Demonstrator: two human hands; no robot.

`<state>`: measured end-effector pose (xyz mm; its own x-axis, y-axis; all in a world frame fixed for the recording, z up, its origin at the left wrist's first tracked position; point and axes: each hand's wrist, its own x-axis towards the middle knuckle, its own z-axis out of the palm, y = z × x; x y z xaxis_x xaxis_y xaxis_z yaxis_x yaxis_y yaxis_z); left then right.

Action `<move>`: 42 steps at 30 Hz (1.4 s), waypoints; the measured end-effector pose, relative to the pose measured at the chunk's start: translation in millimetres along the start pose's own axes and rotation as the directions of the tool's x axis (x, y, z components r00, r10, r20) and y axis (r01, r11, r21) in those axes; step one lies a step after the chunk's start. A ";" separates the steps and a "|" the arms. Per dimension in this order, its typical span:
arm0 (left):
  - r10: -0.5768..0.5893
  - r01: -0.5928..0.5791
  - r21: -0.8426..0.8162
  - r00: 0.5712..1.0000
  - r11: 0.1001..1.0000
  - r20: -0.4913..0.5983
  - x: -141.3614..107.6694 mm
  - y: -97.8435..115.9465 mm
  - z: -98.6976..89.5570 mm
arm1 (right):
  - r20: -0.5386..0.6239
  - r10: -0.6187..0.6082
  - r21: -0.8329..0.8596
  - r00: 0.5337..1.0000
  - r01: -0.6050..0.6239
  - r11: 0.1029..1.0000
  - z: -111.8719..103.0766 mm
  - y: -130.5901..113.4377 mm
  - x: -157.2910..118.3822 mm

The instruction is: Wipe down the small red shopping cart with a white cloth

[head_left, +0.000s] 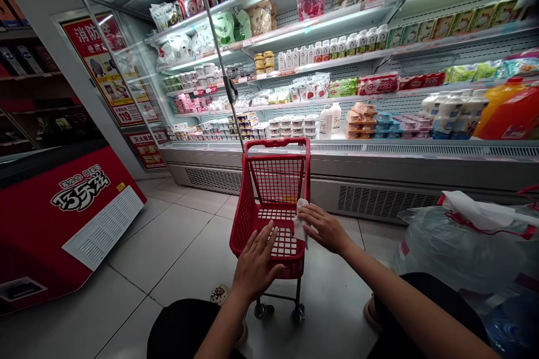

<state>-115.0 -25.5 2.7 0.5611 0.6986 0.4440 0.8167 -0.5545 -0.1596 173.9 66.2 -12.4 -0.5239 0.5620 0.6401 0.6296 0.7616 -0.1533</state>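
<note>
A small red plastic shopping cart on wheels stands in front of me, its basket facing my knees. Fingers stretched out, my left hand is over the near rim of the basket; whether it touches the plastic I cannot tell. My right hand presses a white wipe against the cart's right side wall, fingers bent over it. Part of the wipe is hidden under the fingers. The basket's lattice floor shows between my hands.
Behind the cart runs an open refrigerated display stocked with bottles, cups and bags. A red freezer chest stands on the left. Large clear plastic water bottles are close on my right. Pale floor tiles surround the cart.
</note>
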 end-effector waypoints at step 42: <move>-0.270 0.267 -0.053 0.962 0.962 -0.049 17.9 -23.2 13.9 | 0.058 -0.147 -0.134 0.987 0.154 0.979 -4.3 3.3 27.7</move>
<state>-122.1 6.2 2.1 0.3126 0.7995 0.5128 0.9286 -0.3708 0.0121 163.9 82.9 8.1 -0.6431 0.4613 0.6113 0.6127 0.7887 0.0494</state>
